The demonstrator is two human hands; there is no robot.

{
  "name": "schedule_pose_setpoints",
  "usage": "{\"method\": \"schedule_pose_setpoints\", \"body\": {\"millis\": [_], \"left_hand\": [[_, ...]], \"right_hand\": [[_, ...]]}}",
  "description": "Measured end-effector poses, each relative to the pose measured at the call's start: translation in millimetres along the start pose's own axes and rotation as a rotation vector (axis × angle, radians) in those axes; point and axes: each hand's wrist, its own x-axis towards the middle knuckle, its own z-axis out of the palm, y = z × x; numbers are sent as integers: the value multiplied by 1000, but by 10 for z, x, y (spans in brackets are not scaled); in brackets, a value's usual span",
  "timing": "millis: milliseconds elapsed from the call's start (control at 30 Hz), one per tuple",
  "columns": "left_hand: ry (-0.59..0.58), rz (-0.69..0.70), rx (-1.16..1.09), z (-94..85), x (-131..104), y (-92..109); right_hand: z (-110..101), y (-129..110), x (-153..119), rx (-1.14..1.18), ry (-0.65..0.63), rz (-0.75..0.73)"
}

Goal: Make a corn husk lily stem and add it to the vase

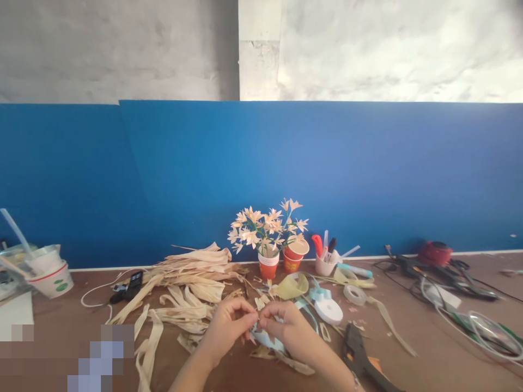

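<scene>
My left hand (pixel 231 322) and my right hand (pixel 286 325) meet low in the middle of the view, thumbs and fingers pinched together. Whatever lies between the fingertips is too small to make out. Just beneath them a light blue strip (pixel 267 340) shows, partly hidden by my hands. A pile of dry, straw-coloured husks (pixel 196 272) spreads to the left. Behind my hands, pale star-shaped flowers (pixel 263 223) on green stems stand in a red-and-white paper cup (pixel 268 268). To the right lies a white roll (pixel 328 312) with light blue ribbon.
A second red cup (pixel 293 256), a cup of pens (pixel 324 265) and a clear tape roll (pixel 355 295) stand or lie at the back. A black tool (pixel 362 354) is beside my right forearm. Cables (pixel 433 283) tangle at right. A blue partition (pixel 327 163) borders the table.
</scene>
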Motion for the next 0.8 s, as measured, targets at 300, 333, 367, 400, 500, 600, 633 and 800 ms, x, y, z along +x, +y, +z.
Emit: {"method": "schedule_pose_setpoints", "body": {"millis": [300,333,367,400,500,600,633,800], "left_hand": [[67,-33,39,38,21,-5],[65,-38,57,29,24,-7],[64,-45,72,18,26,-9],[64,-56,86,10,26,-10],[64,-96,104,5,18,-1],[69,-85,64,23,9,24],[74,-70,45,29,10,32],[108,-33,45,23,24,44]], "right_hand": [[118,46,22,-488,354,-277],[121,53,23,-512,378,-334],[123,58,24,-530,399,-386],[124,61,25,-545,421,-430],[134,71,29,-581,479,-504],[149,81,36,-601,517,-526],[153,83,38,-604,526,-531],[149,41,14,-611,494,-541]]}}
